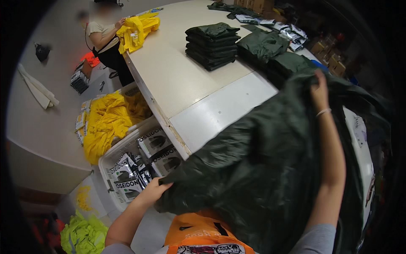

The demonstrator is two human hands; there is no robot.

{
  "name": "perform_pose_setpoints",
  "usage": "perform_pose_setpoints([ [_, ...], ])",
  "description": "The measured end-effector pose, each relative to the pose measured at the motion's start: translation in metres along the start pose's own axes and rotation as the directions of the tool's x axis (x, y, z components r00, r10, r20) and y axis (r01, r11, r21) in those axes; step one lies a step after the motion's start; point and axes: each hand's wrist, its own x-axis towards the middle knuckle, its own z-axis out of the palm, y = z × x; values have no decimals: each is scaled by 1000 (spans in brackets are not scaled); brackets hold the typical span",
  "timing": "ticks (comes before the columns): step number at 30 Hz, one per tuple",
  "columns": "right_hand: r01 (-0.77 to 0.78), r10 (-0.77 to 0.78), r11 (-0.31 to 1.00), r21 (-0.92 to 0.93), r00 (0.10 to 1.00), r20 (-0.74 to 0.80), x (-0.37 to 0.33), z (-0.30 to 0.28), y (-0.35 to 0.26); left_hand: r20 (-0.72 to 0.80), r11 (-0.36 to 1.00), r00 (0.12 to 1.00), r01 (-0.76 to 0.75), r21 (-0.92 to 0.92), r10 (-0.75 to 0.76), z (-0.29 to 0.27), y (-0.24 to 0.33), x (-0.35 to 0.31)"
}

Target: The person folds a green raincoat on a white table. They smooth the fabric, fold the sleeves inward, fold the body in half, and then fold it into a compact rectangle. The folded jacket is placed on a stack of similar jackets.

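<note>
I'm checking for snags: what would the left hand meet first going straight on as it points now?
The left hand would likely meet the broad dark green material whose edge it grips; depth among the folds is unclear.

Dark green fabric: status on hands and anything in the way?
Left hand pinching near edge. Right hand on far part, grip unclear. Dark green fabric creased, spread between. More green pieces close beyond.

Large worktable point(169, 63): cream top, whiter section point(220, 114) toward near end; edge point(171, 128) scuffed. Floor point(63, 55) grey. Beyond table I see cardboard boxes point(336, 65), piled. Light brighter over tabletop, dimmer by boxes.
</note>
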Motion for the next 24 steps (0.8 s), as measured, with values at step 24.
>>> perform_pose_setpoints([
  [24,-482,627,459,-747,771,-112,-414,-147,156,-84,97,440,-7,995,894,54,129,425],
])
